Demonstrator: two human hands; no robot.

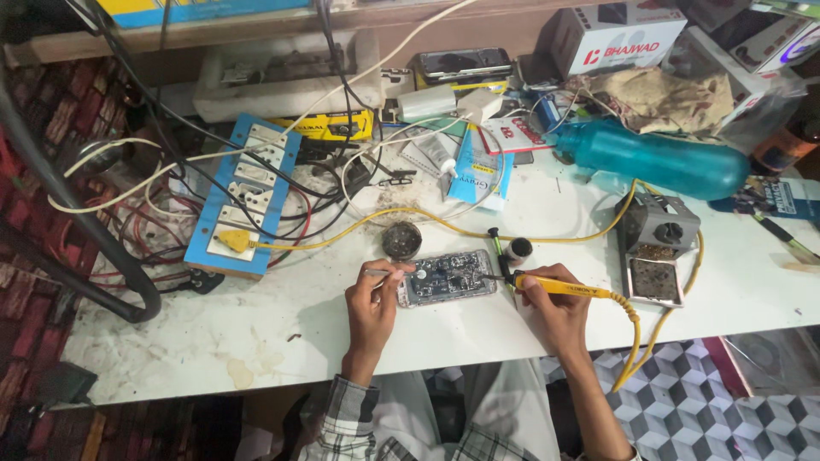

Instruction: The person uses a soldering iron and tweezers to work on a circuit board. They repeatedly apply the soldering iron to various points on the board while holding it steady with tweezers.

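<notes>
Phone (446, 277) with its back removed lies flat near the front edge of the white surface (256, 324), circuitry facing up, roughly at centre of view. Left hand (373, 300) sits at the phone's 9 o'clock edge, fingers closed around thin metal tweezers (386, 273) whose tip touches the exposed board. Right hand (551, 309) sits at the phone's 3 o'clock side, closed in a pen grip around a yellow-handled soldering iron (559, 287); its dark tip reaches the phone's right edge. The iron's yellow cord (634, 341) drops off the front of the surface and loops back up.

Just off the phone at 11 o'clock stands a small round dark tin (401, 240). At 1 o'clock stands a small bottle with a black cap (518, 249). At 3 o'clock, beyond the right hand, sits a grey soldering iron stand (656, 248) with a soiled sponge tray in front.

At 9 to 10 o'clock, well apart, a blue socket board (248, 201) rests at the surface's left end with a yellow plug and several cables attached. At 1 to 2 o'clock, toward the back, a teal plastic bottle (662, 158) lies on its side. At 12 o'clock lie a charger, papers and a second phone; details are unclear.
</notes>
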